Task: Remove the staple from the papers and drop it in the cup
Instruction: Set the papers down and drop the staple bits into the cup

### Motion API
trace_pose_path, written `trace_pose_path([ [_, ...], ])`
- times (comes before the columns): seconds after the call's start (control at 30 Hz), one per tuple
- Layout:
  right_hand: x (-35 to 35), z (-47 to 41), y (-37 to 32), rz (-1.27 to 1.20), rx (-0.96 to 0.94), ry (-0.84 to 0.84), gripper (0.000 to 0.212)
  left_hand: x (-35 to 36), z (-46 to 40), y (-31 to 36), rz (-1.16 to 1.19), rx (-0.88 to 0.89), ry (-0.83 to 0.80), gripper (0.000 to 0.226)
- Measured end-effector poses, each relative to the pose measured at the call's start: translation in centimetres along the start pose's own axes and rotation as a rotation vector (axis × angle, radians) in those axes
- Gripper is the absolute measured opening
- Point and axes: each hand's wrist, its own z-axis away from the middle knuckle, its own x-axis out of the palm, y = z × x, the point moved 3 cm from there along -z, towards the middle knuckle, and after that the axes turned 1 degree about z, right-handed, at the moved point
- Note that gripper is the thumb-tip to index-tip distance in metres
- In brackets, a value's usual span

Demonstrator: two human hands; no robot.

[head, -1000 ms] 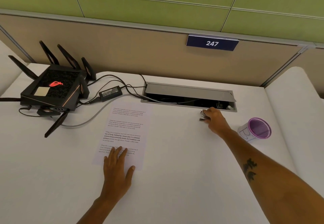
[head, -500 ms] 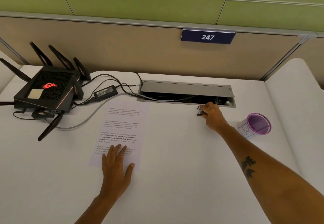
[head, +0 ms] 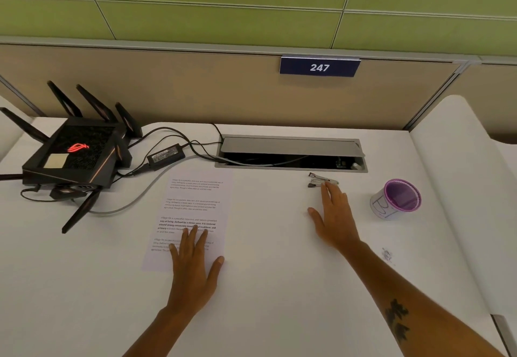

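Printed white papers lie flat on the desk, left of centre. My left hand rests flat on their lower edge, fingers spread. A small metal staple remover lies on the desk just in front of the cable trough. My right hand lies flat and open behind it, fingertips touching its near end. A white cup with a purple rim stands to the right of that hand. The staple itself is too small to make out.
A black router with antennas and a power adapter with cables sit at the back left. An open cable trough runs along the back. A beige partition with a "247" sign stands behind the desk.
My right hand has let go of the staple remover, drawn back toward me and flattened on the desk. The remover now lies uncovered. My left hand stays on the papers.
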Motion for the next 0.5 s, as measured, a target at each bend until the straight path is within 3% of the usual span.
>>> trace_pose_path([
  [0.5,-1.7,13.9,3.2,0.008,0.141,-0.006,0.075,5.1,3.3,11.2,-0.143,0.232,-0.28,0.099],
])
